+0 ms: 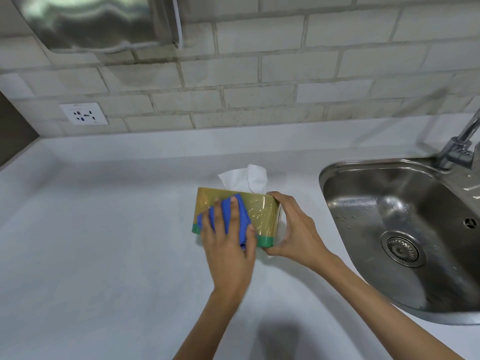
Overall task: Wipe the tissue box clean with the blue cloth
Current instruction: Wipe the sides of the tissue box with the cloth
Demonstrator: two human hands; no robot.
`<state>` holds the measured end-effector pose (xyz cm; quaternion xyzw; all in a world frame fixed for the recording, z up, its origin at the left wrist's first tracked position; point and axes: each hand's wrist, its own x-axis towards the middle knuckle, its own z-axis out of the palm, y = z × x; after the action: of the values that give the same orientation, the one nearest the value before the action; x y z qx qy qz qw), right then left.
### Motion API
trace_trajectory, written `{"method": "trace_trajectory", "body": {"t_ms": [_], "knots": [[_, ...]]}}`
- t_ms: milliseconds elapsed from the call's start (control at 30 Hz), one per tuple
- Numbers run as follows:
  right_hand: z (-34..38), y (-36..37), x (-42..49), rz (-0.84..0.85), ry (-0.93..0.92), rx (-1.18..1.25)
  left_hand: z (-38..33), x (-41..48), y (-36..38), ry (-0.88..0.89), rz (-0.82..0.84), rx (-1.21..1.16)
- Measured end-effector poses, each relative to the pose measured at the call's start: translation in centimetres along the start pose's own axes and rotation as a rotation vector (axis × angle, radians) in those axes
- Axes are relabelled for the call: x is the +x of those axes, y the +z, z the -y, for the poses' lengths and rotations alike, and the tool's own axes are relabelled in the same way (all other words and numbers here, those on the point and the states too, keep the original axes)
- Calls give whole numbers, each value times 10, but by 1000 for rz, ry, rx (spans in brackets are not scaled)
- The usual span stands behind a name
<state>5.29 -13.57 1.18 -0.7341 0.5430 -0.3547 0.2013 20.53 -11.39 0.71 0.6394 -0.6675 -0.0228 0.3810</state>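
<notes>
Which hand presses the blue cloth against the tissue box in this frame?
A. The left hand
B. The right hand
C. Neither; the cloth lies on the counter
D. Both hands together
A: the left hand spreads the blue cloth flat on the tissue box, while the right hand only grips the box's end.

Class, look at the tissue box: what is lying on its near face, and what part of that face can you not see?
On the tissue box, the blue cloth is pressed flat by the left hand. The face under cloth and hand is hidden.

Steel sink (363,183), tap (459,149), wall socket (83,114), white counter (91,216).
</notes>
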Motion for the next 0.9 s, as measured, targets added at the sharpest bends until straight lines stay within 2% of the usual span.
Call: {"method": "trace_trajectory", "body": {"t_ms": [67,200,400,667,733,900], "knots": [[5,1,3,-27,-40,-70,-6,-6,5,-58,29,-132],[19,7,8,-94,-167,-277,-5,-1,10,-283,43,-458],[24,26,8,-183,-356,-491,-3,6,7,-548,-1,-707],[6,51,-1,-235,-479,-700,13,10,-4,-921,11,-1091],[1,54,-2,-266,-497,-722,16,12,-7,-961,50,-1121],[-4,60,-6,-318,-521,-766,16,19,-9,-970,137,-1028]]}}
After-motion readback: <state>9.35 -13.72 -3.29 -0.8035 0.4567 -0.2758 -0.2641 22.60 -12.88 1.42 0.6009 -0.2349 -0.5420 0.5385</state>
